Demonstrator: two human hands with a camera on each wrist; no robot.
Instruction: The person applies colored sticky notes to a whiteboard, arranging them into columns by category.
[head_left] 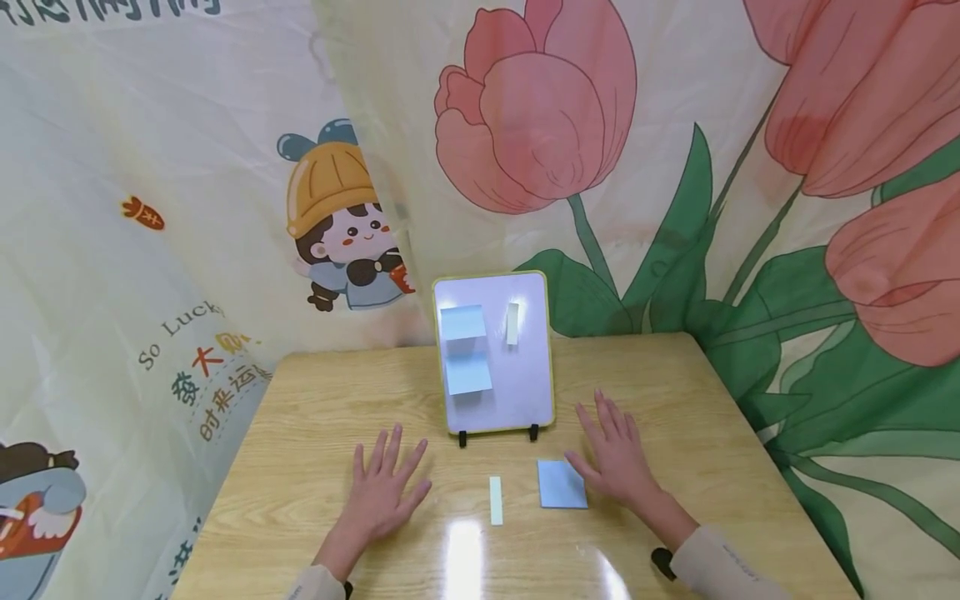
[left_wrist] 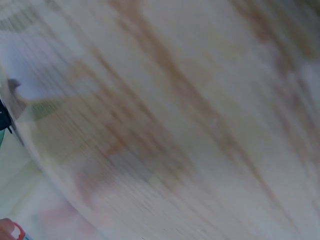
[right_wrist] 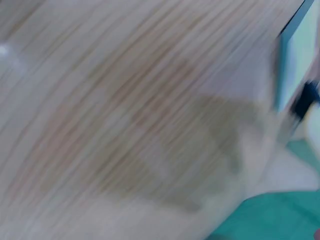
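In the head view, my left hand is over the left part of the table with its fingers spread and straight. My right hand is spread the same way, its thumb beside or over the right edge of a blue square sticky note or pad. Whether either palm touches the table I cannot tell. Between the hands lies a narrow pale green strip. Behind them stands a small whiteboard bearing two light blue notes, an upper one and a lower one, plus a pale strip.
The wooden table reflects light near its front. Black feet hold the whiteboard up. A printed cloth with tulips and cartoon figures hangs behind and to the sides. Blurred tabletop fills most of both wrist views.
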